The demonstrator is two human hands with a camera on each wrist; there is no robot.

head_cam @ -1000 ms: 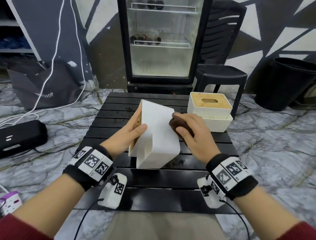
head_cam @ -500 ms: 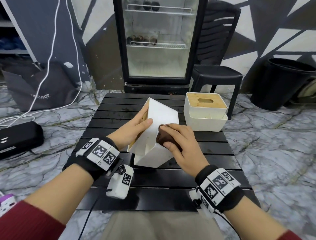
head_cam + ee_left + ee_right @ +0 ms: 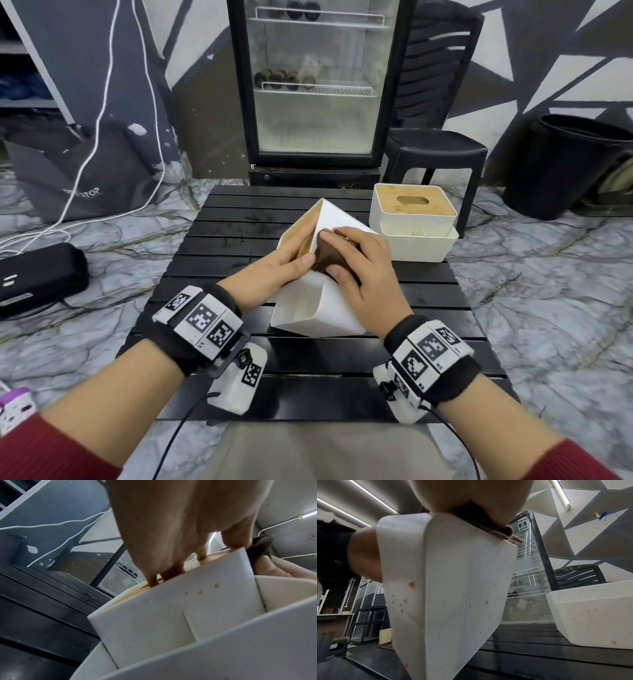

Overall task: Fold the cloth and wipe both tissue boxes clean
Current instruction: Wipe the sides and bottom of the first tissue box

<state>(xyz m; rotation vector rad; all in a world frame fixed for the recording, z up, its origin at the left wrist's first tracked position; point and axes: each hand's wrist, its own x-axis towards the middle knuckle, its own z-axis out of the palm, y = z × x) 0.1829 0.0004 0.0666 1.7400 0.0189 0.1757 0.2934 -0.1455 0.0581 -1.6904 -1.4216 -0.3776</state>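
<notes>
My left hand (image 3: 274, 274) grips the tilted box (image 3: 318, 308) at its upper edge, thumb on the outer white wall and fingers (image 3: 173, 572) curled over the rim onto the wooden lid side. My right hand (image 3: 359, 267) is curled round the brown cloth (image 3: 325, 257), pressing the wad against the box's upturned white face just beside my left thumb. The box stands on one lower edge near the middle of the table (image 3: 239, 233), leaning away from me. The wrist views show yellowish specks on its walls.

The second box (image 3: 412, 219) sits upright at the table's far right corner, wooden lid with an oval slot on top, its lower tray speckled too. It is near my right hand but apart from it.

Behind the table's far edge stands a glass-door fridge (image 3: 315, 85), with a black chair (image 3: 438, 102) to its right and a black bin (image 3: 565, 164) farther right. On the marble floor to the left lie a black case (image 3: 37, 274), a grey bag (image 3: 78, 171) and white cables (image 3: 102, 102). My own hands hide the patch of box under the cloth.
</notes>
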